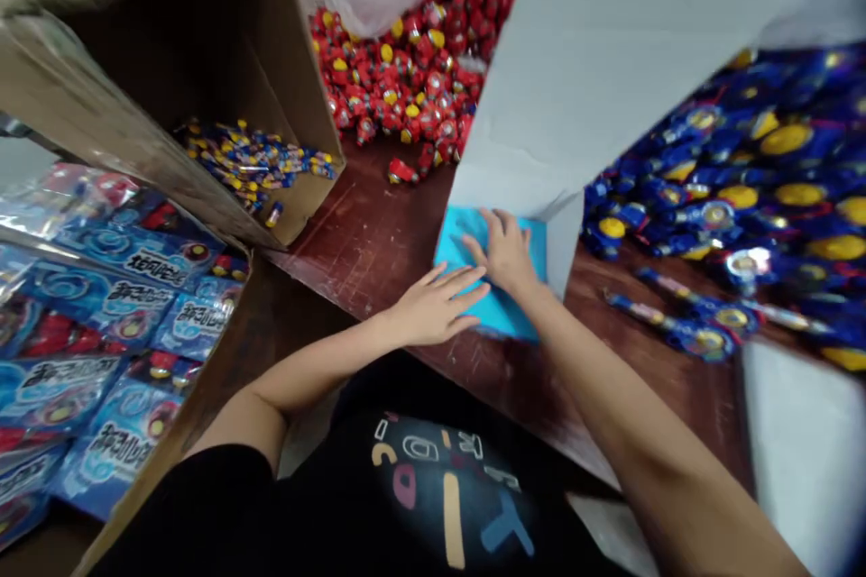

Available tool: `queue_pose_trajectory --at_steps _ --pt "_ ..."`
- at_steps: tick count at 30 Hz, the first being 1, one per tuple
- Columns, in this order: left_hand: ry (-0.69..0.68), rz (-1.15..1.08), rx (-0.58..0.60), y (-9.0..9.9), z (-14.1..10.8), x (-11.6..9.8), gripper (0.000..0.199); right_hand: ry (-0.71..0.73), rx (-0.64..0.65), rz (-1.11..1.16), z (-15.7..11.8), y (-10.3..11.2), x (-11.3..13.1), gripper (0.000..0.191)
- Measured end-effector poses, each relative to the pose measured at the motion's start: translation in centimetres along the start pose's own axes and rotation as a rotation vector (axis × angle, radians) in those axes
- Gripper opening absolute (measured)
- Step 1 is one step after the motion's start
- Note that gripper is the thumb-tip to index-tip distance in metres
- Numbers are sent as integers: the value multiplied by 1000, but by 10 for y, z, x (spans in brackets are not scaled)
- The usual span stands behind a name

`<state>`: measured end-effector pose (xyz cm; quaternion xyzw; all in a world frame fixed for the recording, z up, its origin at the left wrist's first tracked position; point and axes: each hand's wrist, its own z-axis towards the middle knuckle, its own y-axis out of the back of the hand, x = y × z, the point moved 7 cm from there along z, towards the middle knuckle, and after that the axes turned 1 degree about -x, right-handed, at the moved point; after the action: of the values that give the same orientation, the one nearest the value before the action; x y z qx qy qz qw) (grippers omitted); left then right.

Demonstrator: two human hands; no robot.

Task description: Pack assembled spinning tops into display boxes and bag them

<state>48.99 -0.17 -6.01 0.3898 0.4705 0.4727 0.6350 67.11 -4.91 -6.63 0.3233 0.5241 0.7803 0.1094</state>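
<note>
On the dark red-brown table lies a bright blue sheet or flat packet (507,311), right in front of my body. My left hand (443,302) rests with its fingers spread along the left edge of the blue piece. Over its middle is my right hand (504,248), fingers apart and slightly bent, touching the surface. The fingers of both hands come close together there. Neither hand grips anything that I can see. White cardboard panels (561,63) stand upright just behind and beside the blue piece.
Red and yellow toy pieces (419,81) are heaped behind the table (365,225). Blue and yellow toys (717,198) pile up at right. A cardboard box (304,108) on its side holds small figures (263,162). Printed blue packets (122,306) fill a carton at lower left.
</note>
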Motion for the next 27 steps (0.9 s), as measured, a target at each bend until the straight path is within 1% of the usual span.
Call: queue_pose_trajectory --at_steps 1,2,3,4,5,6,7,8,9,10,11,12,14,16,17,18,19,21,22,23,25,27 --pt "78 -29 -112 17 -2 26 45 35 -54 10 4 10 4 71" --pt "201 -46 -222 36 -7 62 40 105 -94 20 10 18 14 69" --pt "383 -53 -319 54 -13 105 37 205 -111 28 19 24 30 65" --pt "546 -35 -380 70 -20 149 38 326 -101 40 33 26 52 60" --pt "655 -18 -419 84 -25 191 42 453 -42 27 50 23 77 57" --pt "748 -12 -437 94 -27 231 44 569 57 -8 70 15 103 58" --pt "825 -16 -439 101 -27 266 41 641 161 -45 94 4 125 62" --pt "881 -28 -431 104 -24 296 36 687 313 -172 119 -15 143 69" --pt "924 -45 -418 104 -20 320 31 690 396 -230 146 -29 156 71" --pt "954 -66 -407 102 -16 338 24 669 469 -290 173 -44 165 69" --pt "973 -87 -402 99 -12 350 18 632 529 -342 197 -57 169 64" --pt "987 -107 -406 96 -9 358 13 586 568 -371 219 -68 170 57" --pt "1002 -145 -439 92 -6 366 10 506 639 -425 247 -87 165 43" --pt "1005 -190 -495 89 -6 366 11 473 673 -446 259 -95 161 34" --pt "1003 -221 -530 88 -7 364 11 473 671 -445 260 -95 160 34" --pt "998 -261 -566 86 -8 360 11 482 658 -437 257 -91 159 39" --pt "989 -313 -600 83 -10 353 11 500 640 -421 252 -84 158 49" --pt "956 -453 -646 75 -16 331 20 543 602 -370 233 -62 154 69" --pt "935 -528 -653 70 -21 315 26 559 577 -310 219 -49 150 74" --pt "908 -621 -645 65 -26 298 32 564 547 -219 204 -34 145 75" --pt "834 -880 -577 55 -35 257 42 516 449 37 172 -1 128 70" --pt "735 -1141 -445 51 -38 216 46 398 334 270 143 26 104 69"
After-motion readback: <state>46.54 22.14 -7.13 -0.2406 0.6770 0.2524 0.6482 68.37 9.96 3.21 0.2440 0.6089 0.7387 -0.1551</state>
